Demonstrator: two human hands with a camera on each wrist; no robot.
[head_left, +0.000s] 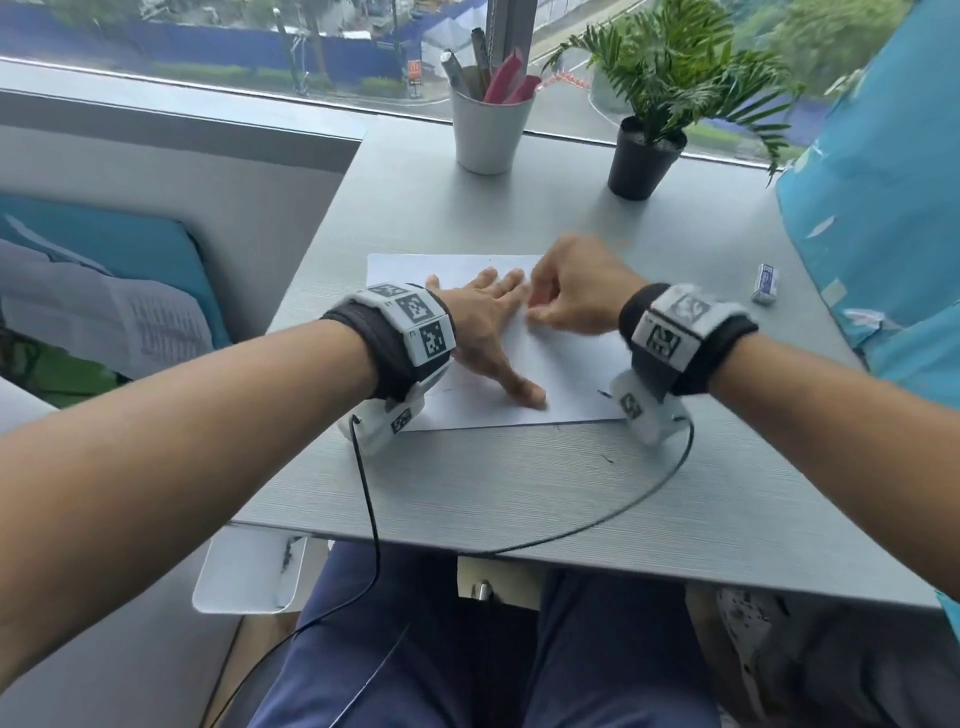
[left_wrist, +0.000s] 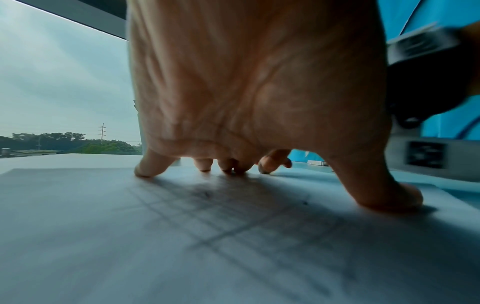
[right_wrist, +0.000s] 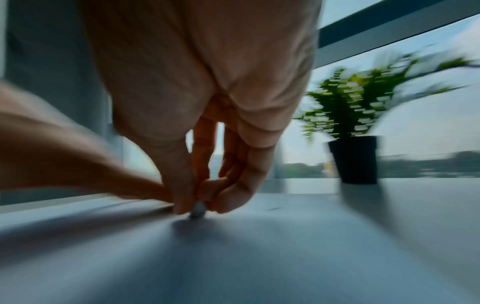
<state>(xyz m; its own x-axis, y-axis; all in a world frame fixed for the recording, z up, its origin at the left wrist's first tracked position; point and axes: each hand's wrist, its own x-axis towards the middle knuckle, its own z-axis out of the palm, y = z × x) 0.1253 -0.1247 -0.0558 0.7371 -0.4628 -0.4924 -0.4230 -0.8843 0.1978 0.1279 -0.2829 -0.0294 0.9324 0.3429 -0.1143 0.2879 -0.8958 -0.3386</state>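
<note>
At 9 o'clock from the paper (head_left: 571, 374), off the surface (head_left: 467, 493), printed sheets (head_left: 130, 322) lie on a blue cushion (head_left: 130, 244).

The left hand (head_left: 483, 322) lies on the left half of the paper. Its grip is released: the fingers are straight and spread, pointing toward 1 o'clock, and the thumb is splayed toward 5 o'clock. The left wrist view shows the fingertips and the thumb tip pressing on the sheet with the palm arched above it. Faint crossing pencil lines run across the paper under that palm.

The paper lies flat at the middle of the surface, its near edge parallel to the person's side.

The right hand (head_left: 576, 291) is over the paper's upper right part, at 2 o'clock from the sheet's centre, just beside the left hand's fingertips. Its grip is clenched on a small grey stub (right_wrist: 198, 209), pinched between the thumb and the curled fingers. The stub's lower end touches the paper. The right wrist view is blurred, so I cannot tell what the stub is.

At 12 o'clock from the paper, well apart from it, stands a white cup (head_left: 491, 130) with pens and red strips in it. At 1 o'clock stands a plant (head_left: 644, 161) in a black pot, upright, beside the cup. At 3 o'clock, off the sheet, a wrapped eraser (head_left: 765, 283) lies on the surface, near a blue cloth (head_left: 883, 208) at the right edge.
</note>
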